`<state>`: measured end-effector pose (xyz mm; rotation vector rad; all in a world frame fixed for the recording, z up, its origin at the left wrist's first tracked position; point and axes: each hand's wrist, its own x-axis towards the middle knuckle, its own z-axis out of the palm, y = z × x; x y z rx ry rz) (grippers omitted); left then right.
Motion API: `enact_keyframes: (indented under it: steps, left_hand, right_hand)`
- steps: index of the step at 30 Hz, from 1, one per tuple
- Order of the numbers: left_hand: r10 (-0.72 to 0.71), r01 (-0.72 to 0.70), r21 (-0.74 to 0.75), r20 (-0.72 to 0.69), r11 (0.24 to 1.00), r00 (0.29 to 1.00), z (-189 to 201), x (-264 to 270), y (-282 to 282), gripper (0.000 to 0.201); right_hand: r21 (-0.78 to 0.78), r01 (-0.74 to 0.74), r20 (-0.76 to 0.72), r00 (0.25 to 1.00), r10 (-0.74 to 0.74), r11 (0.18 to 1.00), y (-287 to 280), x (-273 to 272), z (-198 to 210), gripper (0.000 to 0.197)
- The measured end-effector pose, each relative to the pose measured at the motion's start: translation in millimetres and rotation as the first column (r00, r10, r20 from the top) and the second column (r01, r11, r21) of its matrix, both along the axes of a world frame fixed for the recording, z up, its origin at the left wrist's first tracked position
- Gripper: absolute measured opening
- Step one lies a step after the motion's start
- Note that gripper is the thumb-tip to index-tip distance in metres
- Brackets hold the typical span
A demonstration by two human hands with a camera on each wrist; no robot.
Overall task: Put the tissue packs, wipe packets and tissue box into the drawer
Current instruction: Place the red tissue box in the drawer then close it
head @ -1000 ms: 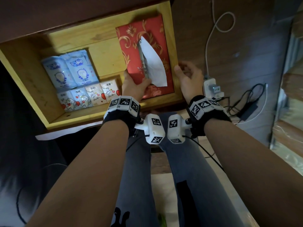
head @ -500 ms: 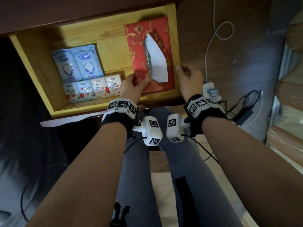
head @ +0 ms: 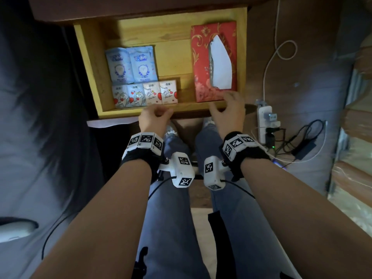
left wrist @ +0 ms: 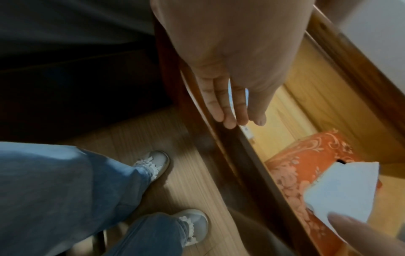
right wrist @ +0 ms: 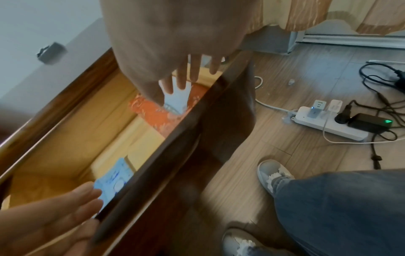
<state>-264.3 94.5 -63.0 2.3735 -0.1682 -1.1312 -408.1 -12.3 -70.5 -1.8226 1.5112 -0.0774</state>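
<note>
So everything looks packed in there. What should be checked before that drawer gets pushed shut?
1. Tissue box inside the drawer, against its right wall: ok.
2. Two blue wipe packets inside: ok.
3. Four small tissue packs in a row at the front: ok.
4. Left hand holds nothing, at the front edge: ok.
5. Right hand clear of the drawer: not ok, its fingers are over the box's near end.
6. White tissue sticking up clears the desk above: cannot tell.
</note>
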Motion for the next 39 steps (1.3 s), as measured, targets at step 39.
enact_keyframes:
  steps: [39]
  left_hand:
    - [0.093, -0.092, -0.014, 0.226, 0.996, 0.97, -73, 81, -64, 0.032]
  right_hand:
    - [-0.052, -0.011, -0.067, 0.998, 0.007, 0.999, -71, 85, -64, 0.035]
